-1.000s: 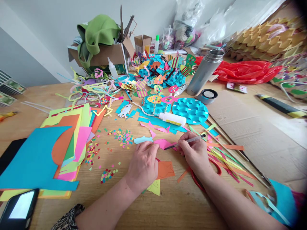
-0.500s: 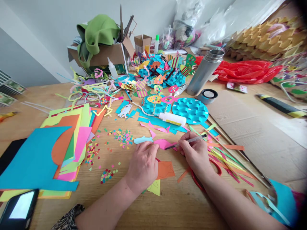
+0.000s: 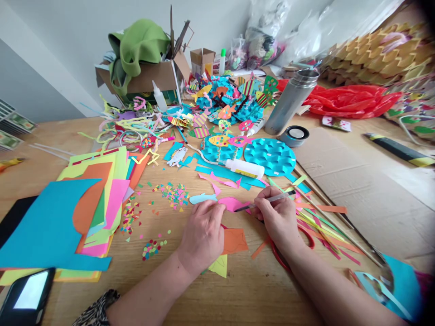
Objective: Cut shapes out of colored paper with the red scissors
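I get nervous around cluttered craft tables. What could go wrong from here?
The uncapped flask could be knocked over; if it holds liquid, the nearby blue oval might get wet.
The left hand could scatter the loose paper bits beside it.
The pen in the right hand might slip off the small pink paper.

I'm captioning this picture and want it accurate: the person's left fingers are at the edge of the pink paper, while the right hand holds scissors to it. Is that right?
Not quite: the right hand holds a pen, not scissors, its tip at the pink paper. The head view shows this; the rest stands.
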{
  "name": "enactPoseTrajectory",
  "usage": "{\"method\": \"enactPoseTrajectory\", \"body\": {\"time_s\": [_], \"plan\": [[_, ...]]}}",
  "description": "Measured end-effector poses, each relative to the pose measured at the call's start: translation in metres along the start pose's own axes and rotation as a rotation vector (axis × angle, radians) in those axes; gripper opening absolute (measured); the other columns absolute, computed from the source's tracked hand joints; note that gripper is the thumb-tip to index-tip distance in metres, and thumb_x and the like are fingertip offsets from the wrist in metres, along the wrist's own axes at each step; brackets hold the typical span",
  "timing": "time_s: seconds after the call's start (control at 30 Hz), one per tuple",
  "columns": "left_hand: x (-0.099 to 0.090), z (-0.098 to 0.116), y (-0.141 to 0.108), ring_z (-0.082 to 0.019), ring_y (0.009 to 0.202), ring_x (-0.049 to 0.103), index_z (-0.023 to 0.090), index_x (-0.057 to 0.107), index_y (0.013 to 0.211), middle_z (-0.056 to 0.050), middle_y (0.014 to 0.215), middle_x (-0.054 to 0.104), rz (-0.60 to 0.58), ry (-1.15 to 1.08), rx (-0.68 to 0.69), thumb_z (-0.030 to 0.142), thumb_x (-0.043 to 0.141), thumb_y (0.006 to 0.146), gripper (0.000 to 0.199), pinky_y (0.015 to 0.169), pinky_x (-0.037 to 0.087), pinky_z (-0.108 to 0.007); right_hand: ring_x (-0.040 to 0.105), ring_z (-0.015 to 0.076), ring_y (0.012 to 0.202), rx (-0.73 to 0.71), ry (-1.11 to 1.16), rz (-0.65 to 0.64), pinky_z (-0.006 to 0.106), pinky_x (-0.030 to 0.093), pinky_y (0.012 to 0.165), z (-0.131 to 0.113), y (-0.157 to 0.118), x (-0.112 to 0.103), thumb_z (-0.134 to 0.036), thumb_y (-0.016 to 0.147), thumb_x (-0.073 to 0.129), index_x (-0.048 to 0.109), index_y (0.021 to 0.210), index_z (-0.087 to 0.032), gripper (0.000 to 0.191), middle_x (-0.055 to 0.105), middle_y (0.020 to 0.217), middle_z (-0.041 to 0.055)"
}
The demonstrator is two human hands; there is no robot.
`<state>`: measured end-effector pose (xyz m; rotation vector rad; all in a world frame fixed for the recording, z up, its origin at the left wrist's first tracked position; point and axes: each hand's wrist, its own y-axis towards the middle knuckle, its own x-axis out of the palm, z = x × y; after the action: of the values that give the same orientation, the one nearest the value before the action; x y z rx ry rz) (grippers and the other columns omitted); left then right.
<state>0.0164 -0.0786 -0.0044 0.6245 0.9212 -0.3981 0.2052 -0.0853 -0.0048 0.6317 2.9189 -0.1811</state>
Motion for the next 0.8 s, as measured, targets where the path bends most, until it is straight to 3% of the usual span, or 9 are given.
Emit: {"method": "enactPoseTrajectory", "body": {"time_s": [0.27, 0.5, 0.8], "plan": [[-0.0004, 0.0000, -0.0005, -0.025, 0.107, 0.057, 0.016, 0.055, 0.115, -0.011, 0.102, 0.066, -0.012, 0.008, 0.007, -0.004, 0.042, 0.075, 0.046, 0.091, 0.048, -0.041, 0.044, 0.0101, 0.041, 0.000, 0.007, -0.006, 0.021, 0.033, 0.040, 0.0017, 0.0005, 0.0005, -0.020, 0.066, 0.056, 0.051, 0.060, -0.021, 0.008, 0.053, 0.046, -0.0034], [-0.0018, 0.0006, -0.0001, -0.026, 0.109, 0.056, 0.015, 0.058, 0.117, -0.009, 0.106, 0.070, -0.058, 0.002, 0.024, -0.003, 0.045, 0.076, 0.047, 0.092, 0.047, -0.044, 0.042, 0.0091, 0.038, -0.042, 0.155, 0.065, 0.020, 0.033, 0.037, -0.0034, -0.0024, 0.0010, -0.020, 0.066, 0.058, 0.051, 0.060, -0.021, 0.009, 0.051, 0.043, -0.0053], [0.0014, -0.0006, 0.0008, -0.025, 0.111, 0.055, 0.014, 0.063, 0.119, -0.009, 0.114, 0.069, -0.065, 0.028, 0.088, 0.000, 0.047, 0.082, 0.043, 0.097, 0.048, -0.045, 0.043, 0.0100, 0.040, -0.035, 0.026, 0.010, 0.021, 0.033, 0.040, 0.0013, 0.0005, -0.0001, -0.020, 0.066, 0.056, 0.051, 0.060, -0.021, 0.008, 0.052, 0.045, -0.0041]]}}
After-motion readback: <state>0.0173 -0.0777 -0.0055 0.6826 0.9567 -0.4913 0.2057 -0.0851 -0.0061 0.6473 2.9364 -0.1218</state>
